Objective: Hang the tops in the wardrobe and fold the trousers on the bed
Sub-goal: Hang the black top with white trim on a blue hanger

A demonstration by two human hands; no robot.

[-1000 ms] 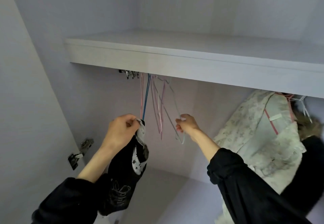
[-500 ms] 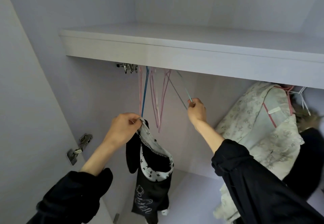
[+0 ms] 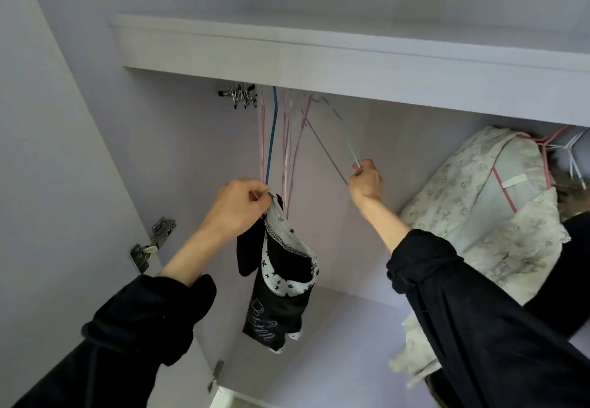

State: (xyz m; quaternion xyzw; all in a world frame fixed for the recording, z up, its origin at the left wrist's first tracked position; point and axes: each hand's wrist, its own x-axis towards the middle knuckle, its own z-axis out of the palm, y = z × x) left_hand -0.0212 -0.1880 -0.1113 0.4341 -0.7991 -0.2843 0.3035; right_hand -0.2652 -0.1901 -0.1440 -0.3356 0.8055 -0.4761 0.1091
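Observation:
I look up into an open wardrobe. My left hand [image 3: 238, 208] pinches the neckline of a small black top [image 3: 281, 283] with white star-print trim, which hangs down below it. Just above that hand, several thin pink and blue wire hangers [image 3: 277, 139] dangle from a rail hidden under the shelf [image 3: 319, 56]. My right hand [image 3: 365, 181] grips the lower end of a pale blue wire hanger [image 3: 351, 152], pulled out to the right at a slant from the bunch.
A pale floral garment [image 3: 485, 209] hangs on a pink hanger at the right, with dark clothing behind it. Metal clips [image 3: 239, 94] sit at the rail's left end. Door hinges [image 3: 150, 245] are on the left wall. The wardrobe floor lies below.
My right hand has risen from the hanger's bottom and drawn the pale blue hanger out to the right. The black top has dropped open and now hangs full length from my left hand.

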